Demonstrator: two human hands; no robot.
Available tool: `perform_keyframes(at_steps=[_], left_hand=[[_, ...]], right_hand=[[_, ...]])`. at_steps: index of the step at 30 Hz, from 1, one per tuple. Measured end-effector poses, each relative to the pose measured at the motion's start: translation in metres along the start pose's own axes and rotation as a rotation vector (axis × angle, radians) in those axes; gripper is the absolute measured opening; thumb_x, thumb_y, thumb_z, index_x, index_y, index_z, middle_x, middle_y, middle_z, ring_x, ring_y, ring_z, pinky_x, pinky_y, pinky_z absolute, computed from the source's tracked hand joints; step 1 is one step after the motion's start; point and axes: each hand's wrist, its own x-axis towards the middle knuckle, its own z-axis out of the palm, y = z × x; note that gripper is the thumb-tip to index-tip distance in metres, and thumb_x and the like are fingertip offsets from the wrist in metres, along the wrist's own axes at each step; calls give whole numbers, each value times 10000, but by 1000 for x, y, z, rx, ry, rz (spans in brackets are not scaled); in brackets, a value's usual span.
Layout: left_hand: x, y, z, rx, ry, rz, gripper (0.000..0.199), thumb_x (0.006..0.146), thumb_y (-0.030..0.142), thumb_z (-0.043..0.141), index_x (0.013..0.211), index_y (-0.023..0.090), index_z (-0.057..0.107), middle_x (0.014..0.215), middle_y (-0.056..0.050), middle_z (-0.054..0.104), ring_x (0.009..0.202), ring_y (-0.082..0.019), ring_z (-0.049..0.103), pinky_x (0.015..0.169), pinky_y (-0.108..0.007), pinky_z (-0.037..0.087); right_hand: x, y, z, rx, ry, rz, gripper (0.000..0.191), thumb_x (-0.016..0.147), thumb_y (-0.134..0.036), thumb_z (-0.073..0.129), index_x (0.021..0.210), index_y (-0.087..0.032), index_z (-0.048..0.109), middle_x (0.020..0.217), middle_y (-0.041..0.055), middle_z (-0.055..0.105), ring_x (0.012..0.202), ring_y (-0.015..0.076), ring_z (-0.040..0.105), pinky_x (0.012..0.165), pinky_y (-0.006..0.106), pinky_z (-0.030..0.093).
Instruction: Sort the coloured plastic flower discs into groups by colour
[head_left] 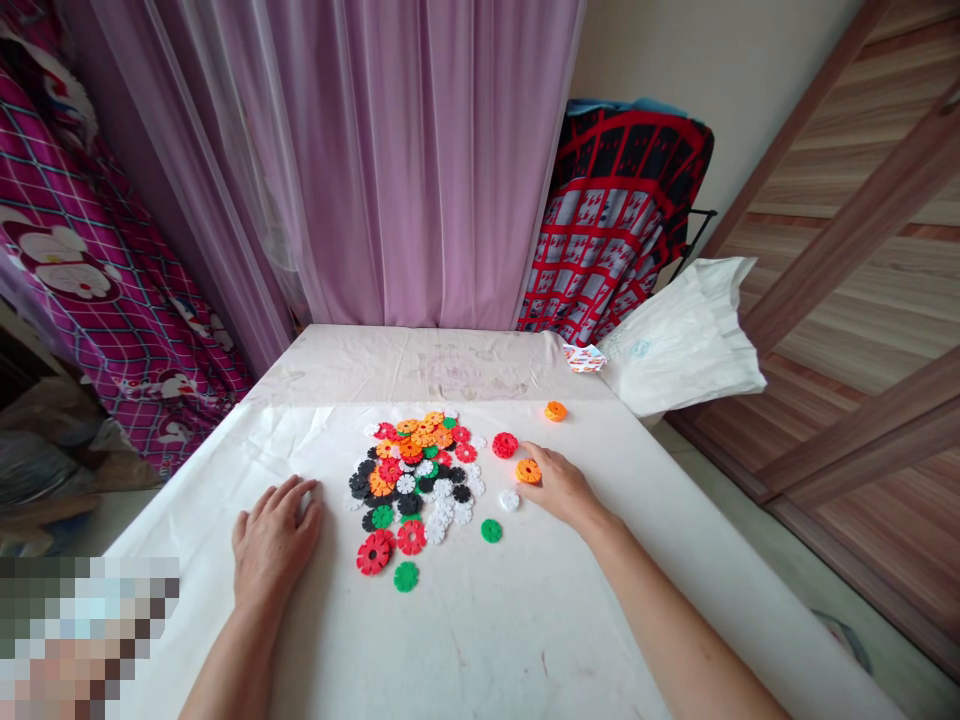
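My left hand (276, 535) rests palm down on the white-covered table, its fingers loosely extended and holding nothing. My right hand (559, 487) is closed around an orange notched plastic disc (528, 471), which looks like a small stack. Just beyond its fingertips is a red disc stack (505, 445). A white disc (509, 500) and a green disc (491, 531) lie close by, nearer to me. Between my hands spreads a loose pile of snowflake discs (406, 484) in red, orange, black, white and green. Another orange disc stack (555, 411) sits farther back.
At the table's far right corner are a small patterned paper item (584, 358) and a white bag (686, 340). A purple curtain (442, 160) hangs behind the table (525, 640). Wooden doors (862, 260) stand to the right, and a pixelated patch covers the lower left.
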Motion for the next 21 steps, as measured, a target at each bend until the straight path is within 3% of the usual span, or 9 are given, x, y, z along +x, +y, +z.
perform_keyframes(at_steps=[4, 8, 14, 21], left_hand=[[0, -1, 1, -15, 7, 2, 446, 932, 406, 339, 1235, 248, 625, 1428, -60, 537, 1363, -290, 403, 1117, -545, 269], [0, -1, 1, -18, 6, -7, 454, 935, 413, 326, 1233, 248, 625, 1428, -59, 537, 1369, -287, 397, 1124, -546, 263], [1, -4, 5, -30, 23, -3, 438, 923, 426, 359, 1225, 260, 629, 1416, -59, 548, 1365, -289, 407, 1132, -554, 263], [2, -7, 5, -37, 23, 3, 454, 922, 450, 350, 1222, 255, 630, 1421, -59, 543, 1363, -299, 408, 1133, -573, 260]], right_hand=[[4, 10, 10, 17, 81, 21, 578, 749, -255, 628, 1318, -237, 528, 1088, 68, 679, 981, 225, 616, 841, 308, 441], [12, 36, 15, 6, 145, 72, 589, 732, -284, 644, 1306, -214, 533, 1072, 70, 687, 938, 217, 623, 822, 296, 441], [41, 73, 3, -41, 197, 255, 617, 724, -322, 646, 1315, -209, 510, 1014, 44, 696, 874, 206, 628, 755, 277, 434], [71, 88, -10, -61, 173, 391, 654, 742, -349, 634, 1346, -182, 445, 1020, 65, 706, 928, 227, 645, 742, 278, 443]])
